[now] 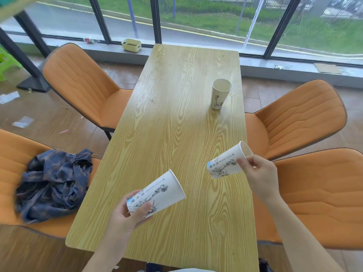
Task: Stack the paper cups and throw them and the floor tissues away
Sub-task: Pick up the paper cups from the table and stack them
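My left hand (125,218) grips a white printed paper cup (163,190) by its base, tilted with the mouth pointing up and right above the near part of the wooden table (172,118). My right hand (259,173) holds a second paper cup (225,163) near its rim, tilted with the base pointing left. The two cups are apart. A third paper cup (220,94) stands upright on the table's far right. Pale tissue scraps (8,97) and another scrap (23,122) lie on the floor at the left.
Orange chairs flank the table: far left (78,81), near left (11,163), far right (302,116), near right (322,197). A crumpled blue plaid cloth (53,183) lies on the near left chair. A yellow box (131,45) sits on the window sill.
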